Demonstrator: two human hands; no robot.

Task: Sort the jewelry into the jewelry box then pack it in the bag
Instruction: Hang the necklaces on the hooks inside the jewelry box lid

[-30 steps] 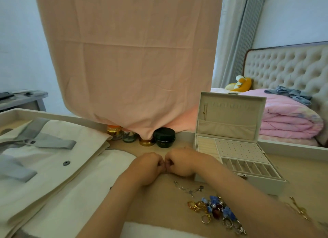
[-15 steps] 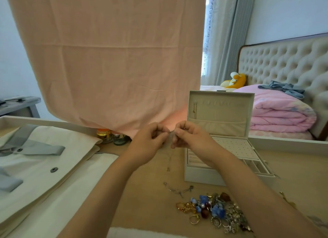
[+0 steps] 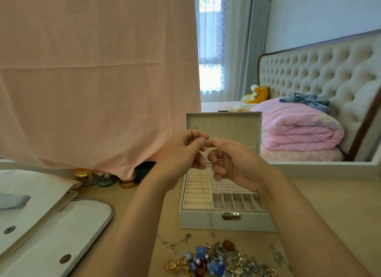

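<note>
2 hands were up together over the open box, and a thin chain hung between them. Far left, the cream canvas bag [image 3: 51, 231] lay flat on the wooden tabletop [image 3: 329, 204], its grey strap and snap buttons showing. Behind it, small glass jars [image 3: 103, 178] stood under the hem of a hanging pink cloth [image 3: 99, 80]. Moving in, the left hand [image 3: 181, 153] had its fingertips pinched shut on the top of the necklace chain [image 3: 209, 210]. The right hand [image 3: 231, 163] met it fingertip to fingertip, pinching the same spot, lower fingers curled. From there the chain dropped straight down in front of the jewelry box [image 3: 224, 221], its end dangling just past the box's front wall, near the latch. The box sat open, lid upright, ring rolls left, slotted compartments right. Below it, the loose jewelry pile [image 3: 216, 260] lay on the tabletop: gold rings, blue beads, silver pieces. Far right, a folded pink quilt [image 3: 296, 130] rested on the bed.
</note>
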